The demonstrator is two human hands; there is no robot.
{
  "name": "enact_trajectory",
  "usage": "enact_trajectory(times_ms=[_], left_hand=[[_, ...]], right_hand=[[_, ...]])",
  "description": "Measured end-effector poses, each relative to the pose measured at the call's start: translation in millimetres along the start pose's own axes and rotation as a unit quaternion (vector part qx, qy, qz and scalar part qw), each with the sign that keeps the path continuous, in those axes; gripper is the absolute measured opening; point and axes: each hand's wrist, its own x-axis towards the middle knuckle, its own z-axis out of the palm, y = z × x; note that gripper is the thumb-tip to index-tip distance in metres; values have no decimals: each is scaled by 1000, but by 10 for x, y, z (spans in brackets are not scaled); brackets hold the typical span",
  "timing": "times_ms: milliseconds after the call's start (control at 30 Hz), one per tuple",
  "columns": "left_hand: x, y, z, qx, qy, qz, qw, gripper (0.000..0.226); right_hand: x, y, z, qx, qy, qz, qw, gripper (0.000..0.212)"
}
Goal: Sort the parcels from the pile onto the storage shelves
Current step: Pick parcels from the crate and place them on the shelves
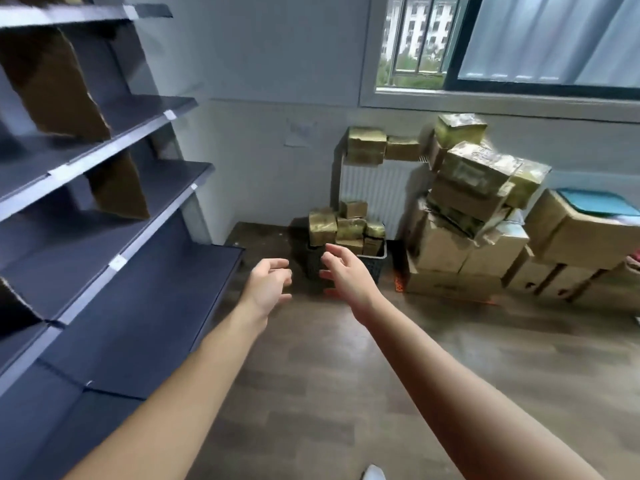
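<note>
Both hands, left [268, 285] and right [343, 271], reach out empty, fingers loosely spread. Just beyond them, small taped parcels [341, 226] look light and stiff; grip opposite sides.

Soft daylight came in through the window [415, 39] at far right, and the room was evenly, moderately bright. The shelves [104, 150] at left were smeared by motion blur and bowed by wide-angle distortion. A pale sheen lay on the floor [329, 375], and dark shadow pooled around the far crate [379, 261].
</note>
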Motion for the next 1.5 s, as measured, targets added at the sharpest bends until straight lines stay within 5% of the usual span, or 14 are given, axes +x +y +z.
enact_trajectory(times_ms=[400, 867, 1500], left_hand=[[2053, 606, 1345, -37, 4, -40, 999, 19], [5423, 765, 2007, -31, -15, -95, 995, 16], [8525, 160, 3120, 96, 30, -255, 962, 22]], right_hand=[[2397, -178, -1280, -7, 2, 22, 1000, 37], [5657, 31, -1425, -58, 19, 110, 992, 43], [9006, 1212, -1698, -7, -23, 285, 958, 36]])
